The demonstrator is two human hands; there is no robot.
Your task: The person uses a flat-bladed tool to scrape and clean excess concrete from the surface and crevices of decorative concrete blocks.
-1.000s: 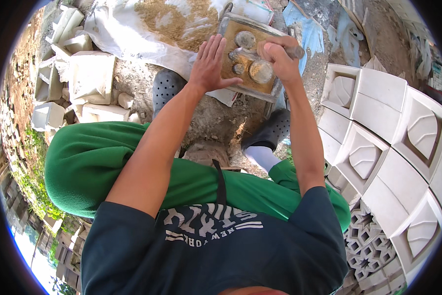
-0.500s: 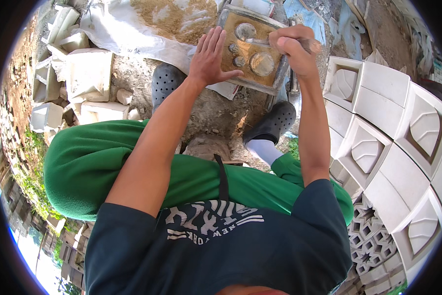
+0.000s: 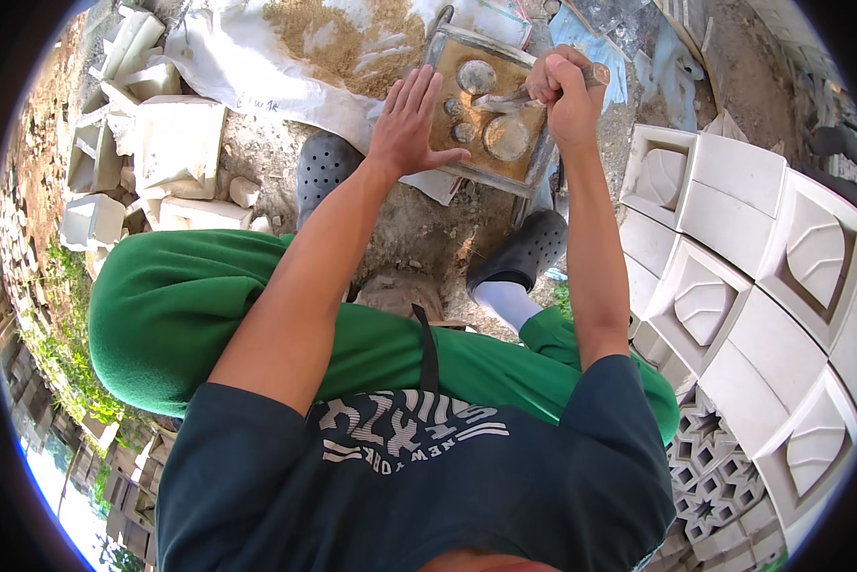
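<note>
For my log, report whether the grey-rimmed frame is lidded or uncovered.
Uncovered: no lid lies over the frame; its tan face and round grey pieces show, though the left hand hides part of its edge.

The left hand point(image 3: 407, 124) lies flat with fingers spread at the left edge of a square, grey-rimmed mould point(image 3: 490, 178) filled with tan material. The right hand point(image 3: 564, 95) grips a brown-handled tool point(image 3: 510, 98), its pale head above the mould between two large grey discs point(image 3: 507, 139). Dark grey perforated clogs point(image 3: 522, 255) stand nearby; pale moulded blocks point(image 3: 745, 195) are stacked at right.
</note>
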